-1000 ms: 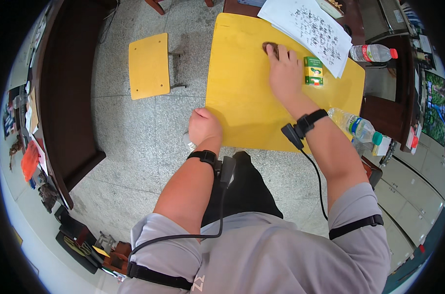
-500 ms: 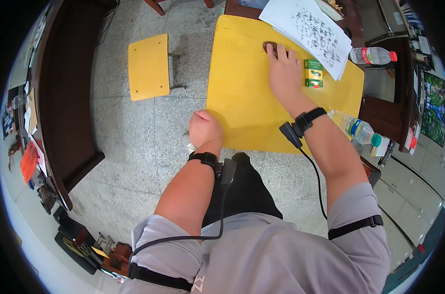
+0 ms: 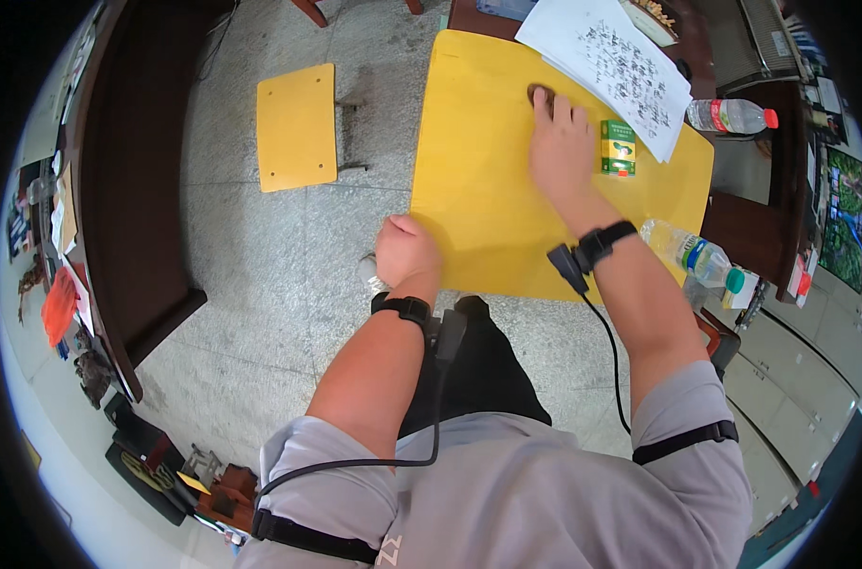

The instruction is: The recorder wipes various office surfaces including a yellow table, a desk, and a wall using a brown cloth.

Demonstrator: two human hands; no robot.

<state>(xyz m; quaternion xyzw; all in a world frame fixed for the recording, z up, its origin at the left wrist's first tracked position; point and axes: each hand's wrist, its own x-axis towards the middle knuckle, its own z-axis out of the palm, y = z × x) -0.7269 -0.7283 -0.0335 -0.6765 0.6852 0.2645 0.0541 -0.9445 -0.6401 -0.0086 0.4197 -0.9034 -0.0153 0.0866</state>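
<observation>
My right hand [image 3: 561, 156] lies over a small dark brown object [image 3: 542, 94] on the yellow tabletop [image 3: 488, 190]. Its fingers curl over the object and cover most of it, so its kind does not show. Just right of that hand stands a small green and yellow box [image 3: 618, 148], apart from it. My left hand [image 3: 407, 249] is closed in a fist at the table's near left corner. The undersides of its fingers are hidden, so I cannot tell whether anything is in them.
Written paper sheets [image 3: 606, 66] overlap the table's far right edge. A red-capped bottle [image 3: 732, 116] and a green-capped bottle [image 3: 694, 254] lie along the right side. A yellow stool [image 3: 297, 128] stands on the floor to the left, beside a dark wooden bench [image 3: 137, 190].
The whole view has shifted a little. My right hand has slid slightly right with the dark brown object under its fingers. My left fist stays at the table corner.
</observation>
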